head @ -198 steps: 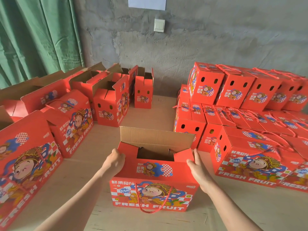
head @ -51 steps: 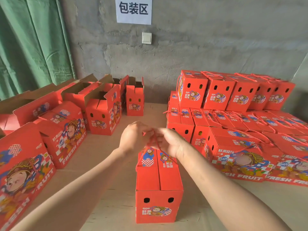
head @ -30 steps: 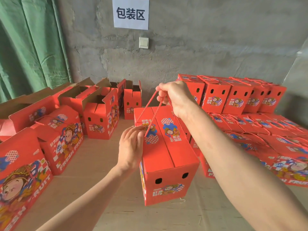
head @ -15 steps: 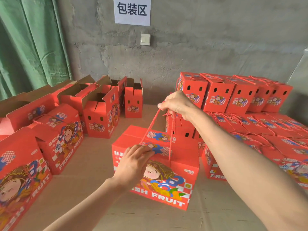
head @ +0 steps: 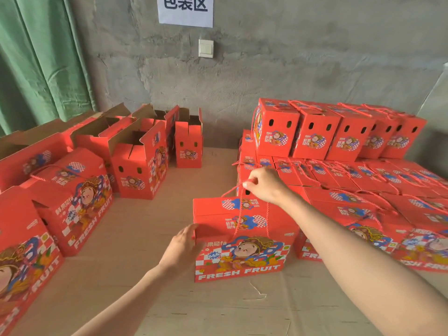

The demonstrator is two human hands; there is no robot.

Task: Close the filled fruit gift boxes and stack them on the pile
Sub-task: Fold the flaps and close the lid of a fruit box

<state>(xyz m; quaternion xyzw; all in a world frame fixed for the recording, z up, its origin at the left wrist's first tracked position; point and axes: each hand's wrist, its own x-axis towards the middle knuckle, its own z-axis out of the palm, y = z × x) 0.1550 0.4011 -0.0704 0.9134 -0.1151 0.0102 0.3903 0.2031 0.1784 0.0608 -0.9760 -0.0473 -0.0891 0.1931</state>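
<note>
1. Centre of view: the closed gift box [head: 244, 253] stands upright on the cardboard floor [head: 150, 214], its printed face toward the camera.
2. At 3 o'clock its right end sits just beside the pile [head: 339, 175] of closed boxes. The pile fills the ground from 1 to 4 o'clock and has a second layer along the back.
3. Bare cardboard lies at 9 o'clock, between the box and the left-hand boxes [head: 72, 202]. A bare lane runs toward 12 o'clock, up to the wall [head: 291, 57].
4. Open-topped boxes [head: 138, 163] stand at 10 to 11 o'clock, well apart from the box.
5. The right hand [head: 265, 187], above the box at 12 o'clock, has its fingers curled round the rope handle [head: 238, 214]. The cords run down to the box front.
6. The left hand [head: 183, 248], at 9 o'clock, is relaxed with its fingers extended. Its fingertips touch the box's left end near the top edge.
</note>
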